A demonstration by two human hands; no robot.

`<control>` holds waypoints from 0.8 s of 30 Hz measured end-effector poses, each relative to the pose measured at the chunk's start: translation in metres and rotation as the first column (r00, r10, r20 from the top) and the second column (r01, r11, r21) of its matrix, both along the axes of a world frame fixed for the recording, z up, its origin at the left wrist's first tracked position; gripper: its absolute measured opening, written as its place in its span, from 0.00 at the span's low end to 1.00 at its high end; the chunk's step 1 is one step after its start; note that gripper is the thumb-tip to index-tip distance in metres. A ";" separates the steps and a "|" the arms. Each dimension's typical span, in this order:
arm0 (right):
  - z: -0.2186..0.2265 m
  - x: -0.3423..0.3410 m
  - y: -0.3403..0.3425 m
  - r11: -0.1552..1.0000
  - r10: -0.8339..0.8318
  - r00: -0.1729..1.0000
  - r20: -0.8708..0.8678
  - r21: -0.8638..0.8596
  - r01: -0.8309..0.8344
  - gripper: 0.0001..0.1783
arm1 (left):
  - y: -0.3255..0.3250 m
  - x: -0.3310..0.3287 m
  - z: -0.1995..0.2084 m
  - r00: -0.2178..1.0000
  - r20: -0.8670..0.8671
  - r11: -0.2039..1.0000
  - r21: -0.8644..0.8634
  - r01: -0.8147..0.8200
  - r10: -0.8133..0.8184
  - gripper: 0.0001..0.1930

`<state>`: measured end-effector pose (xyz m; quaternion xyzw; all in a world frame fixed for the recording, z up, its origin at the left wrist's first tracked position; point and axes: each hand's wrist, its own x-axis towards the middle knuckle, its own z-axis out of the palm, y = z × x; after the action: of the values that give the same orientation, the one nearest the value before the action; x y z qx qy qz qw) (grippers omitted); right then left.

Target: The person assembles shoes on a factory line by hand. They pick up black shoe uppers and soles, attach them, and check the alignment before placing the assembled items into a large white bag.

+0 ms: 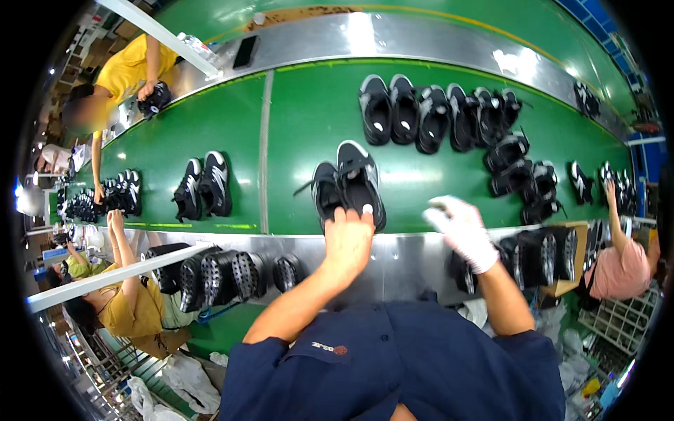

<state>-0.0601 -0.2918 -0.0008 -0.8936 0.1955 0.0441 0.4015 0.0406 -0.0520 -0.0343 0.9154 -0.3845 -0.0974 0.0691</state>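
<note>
A pair of black sneakers [359, 179] with white-grey trim stands in front of me on the green belt, toes pointing away. My bare left hand [349, 237] is closed at their heels, its fingertips hooked into the openings of both shoes. To the right of the pair, my right hand [460, 230] in a white glove hovers above the belt's near edge. Its fingers reach out to the left with nothing in them. One lace of the left shoe sticks out sideways.
The green belt [295, 105] carries several more black sneakers [433, 119] at far right and another pair [203, 186] on the left. Black shoes [232, 274] line the metal ledge [393, 263] nearest me. Co-workers in yellow [130, 305] and pink [621, 270] handle shoes at both sides.
</note>
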 end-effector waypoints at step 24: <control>-0.051 -0.291 0.013 0.467 -0.437 0.882 0.179 -0.792 0.392 0.25 | -0.003 -0.068 -0.057 0.840 -0.492 0.944 -0.321 0.070 -0.230 0.13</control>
<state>-0.3508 -0.2785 -0.0520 -0.8998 0.4136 -0.1268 -0.0576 -0.0273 -0.0551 -0.0914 0.8007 -0.4324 -0.2899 0.2965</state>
